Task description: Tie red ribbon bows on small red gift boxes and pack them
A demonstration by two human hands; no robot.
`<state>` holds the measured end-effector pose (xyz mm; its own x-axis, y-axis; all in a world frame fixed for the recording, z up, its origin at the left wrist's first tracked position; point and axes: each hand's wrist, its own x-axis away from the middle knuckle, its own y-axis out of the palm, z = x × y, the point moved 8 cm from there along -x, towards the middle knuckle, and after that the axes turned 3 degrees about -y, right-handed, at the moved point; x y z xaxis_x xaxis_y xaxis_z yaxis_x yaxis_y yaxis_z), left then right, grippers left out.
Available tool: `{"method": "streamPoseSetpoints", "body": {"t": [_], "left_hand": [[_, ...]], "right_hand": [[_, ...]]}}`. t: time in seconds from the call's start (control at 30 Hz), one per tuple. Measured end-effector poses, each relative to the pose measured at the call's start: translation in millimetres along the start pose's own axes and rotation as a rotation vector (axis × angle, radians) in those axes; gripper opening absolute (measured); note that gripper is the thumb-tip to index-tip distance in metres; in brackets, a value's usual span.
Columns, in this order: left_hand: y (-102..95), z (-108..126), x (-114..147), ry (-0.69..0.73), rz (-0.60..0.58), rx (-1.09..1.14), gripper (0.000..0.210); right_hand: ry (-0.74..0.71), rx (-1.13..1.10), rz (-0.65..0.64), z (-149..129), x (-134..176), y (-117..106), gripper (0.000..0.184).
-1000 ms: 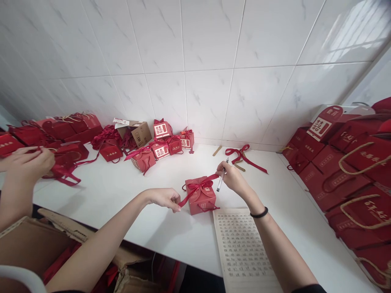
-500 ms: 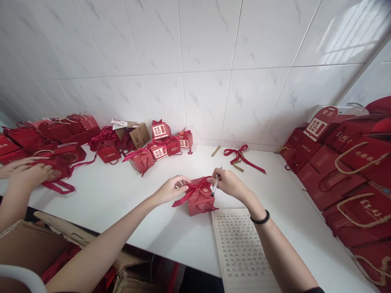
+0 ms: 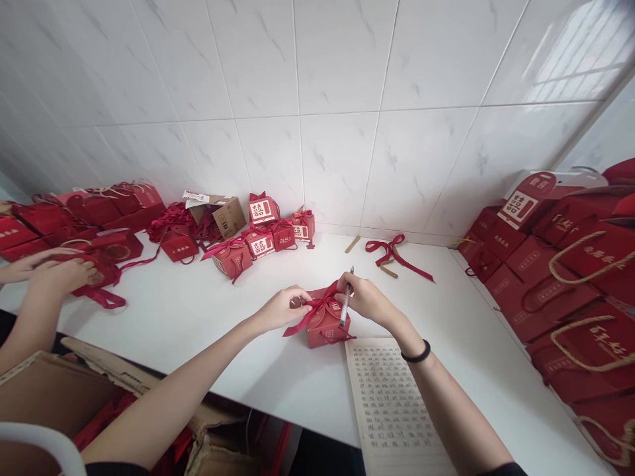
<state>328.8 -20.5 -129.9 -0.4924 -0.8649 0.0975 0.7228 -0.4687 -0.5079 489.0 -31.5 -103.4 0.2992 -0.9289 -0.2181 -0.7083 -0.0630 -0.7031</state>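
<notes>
Where white table (image 3: 208, 317) meets tiled wall (image 3: 337, 99) | left hand (image 3: 280, 309), right hand (image 3: 364, 301) apparently pinch ribbon (image 3: 317, 305)

both hands (image 3: 284, 307) closed in on box bow (image 3: 320, 305), pen (image 3: 346, 297) upright

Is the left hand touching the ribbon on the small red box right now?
Touching. The head view shows the left hand with fingertips pinching the ribbon atop the small red box.

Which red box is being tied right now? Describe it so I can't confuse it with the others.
On the white table, near its front edge, a lined sheet lies. The red box sits at that sheet's top left corner, alone between both hands, its ribbon half tied.
</notes>
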Motion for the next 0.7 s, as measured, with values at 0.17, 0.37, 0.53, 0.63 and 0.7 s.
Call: {"method": "streamPoseSetpoints", "body": {"t": [0.17,0.37,0.53,0.63,0.7], "left_hand": [[2.6,5,3,-0.001,-0.053,0.077,0.023],[-2.8,7,1,0.063,0.001,0.086,0.021],[-5.4,8,-1,0.11,0.035,0.097,0.022],[-7.9,10,-1,0.122,0.063,0.072,0.022],[-7.9,8,-1,0.105,0.062,0.068,0.023]], "right_hand": [[-0.024,-0.046,0.007,-2,1,-1,0.016],[-0.049,-0.039,0.038,-2,-1,-3,0.016],[-0.084,-0.059,0.069,-3,-1,-4,0.015],[-0.103,-0.092,0.079,-3,-1,-5,0.014],[-0.111,-0.131,0.087,-3,-1,-5,0.013]]}}
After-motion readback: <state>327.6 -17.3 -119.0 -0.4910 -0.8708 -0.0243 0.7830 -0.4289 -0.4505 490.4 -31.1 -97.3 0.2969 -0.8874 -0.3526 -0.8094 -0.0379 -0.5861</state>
